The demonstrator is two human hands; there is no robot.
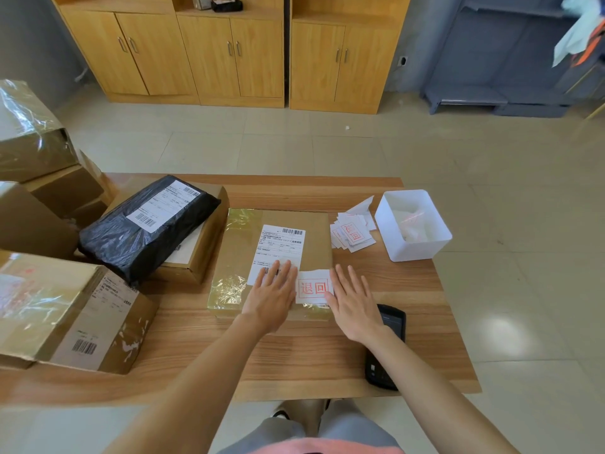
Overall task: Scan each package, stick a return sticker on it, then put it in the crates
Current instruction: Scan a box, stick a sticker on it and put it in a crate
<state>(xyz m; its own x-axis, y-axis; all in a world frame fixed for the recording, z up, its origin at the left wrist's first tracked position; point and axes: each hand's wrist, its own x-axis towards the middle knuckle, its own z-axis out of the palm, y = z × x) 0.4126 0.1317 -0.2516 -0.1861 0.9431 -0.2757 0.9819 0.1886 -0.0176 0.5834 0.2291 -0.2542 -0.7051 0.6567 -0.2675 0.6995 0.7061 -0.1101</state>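
Here the flat cardboard package (271, 260) lies in the middle of the wooden table (314, 362), just in front of the person, with a white return sticker (313, 287) bearing red characters on its near right corner. The left hand (273, 296) rests flat with straight fingers over the near end of the shipping label (280, 249), and the right hand (352, 304) lies flat and spread just to the right of the sticker, at the package's edge; neither holds anything. The sticker sits close to the package's near edge and right side, so the likely trouble is a corner left unpressed that hangs over the edge or lifts when the package is carried to a crate; glossy tape (229, 291) on the package's left end would also hold a sticker poorly. No crate shows in this view, so the carry will call for a turn away from the table. The black scanner (386, 348) lies under the right forearm, near the table's right edge, and a careless sweep of the arm could push it off. The package's long axis runs away from the person, tilted slightly to the right, and the label's text reads upright from the person's side. Spare stickers (352, 232) lie beside a white bin (412, 224) at the far right.
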